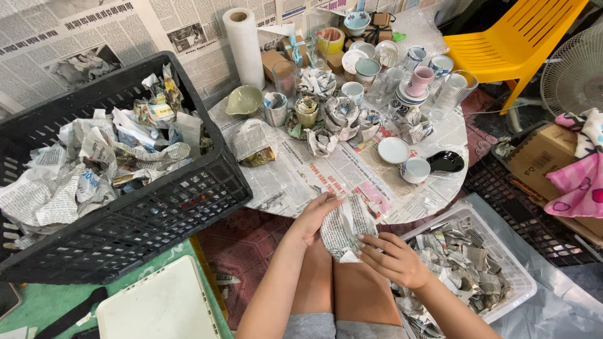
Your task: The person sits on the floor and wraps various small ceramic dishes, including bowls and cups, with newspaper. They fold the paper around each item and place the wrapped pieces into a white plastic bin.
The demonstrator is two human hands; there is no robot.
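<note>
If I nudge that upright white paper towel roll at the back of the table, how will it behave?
The tall white paper towel roll stands on end, narrow for its height, so it likely tips easily. Once down, its round shape would probably roll. It looks light and soft, unlikely to break.

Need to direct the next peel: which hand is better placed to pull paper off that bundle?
Probably the right hand: its fingers lie on the newspaper-wrapped bundle beside a loose white edge, while the left hand cups the bundle from behind, steadying it.

Both my hands lower centre frame: left hand (316,216) fingers curled, gripping; right hand (394,258) pinching, forearms angled inward.
</note>
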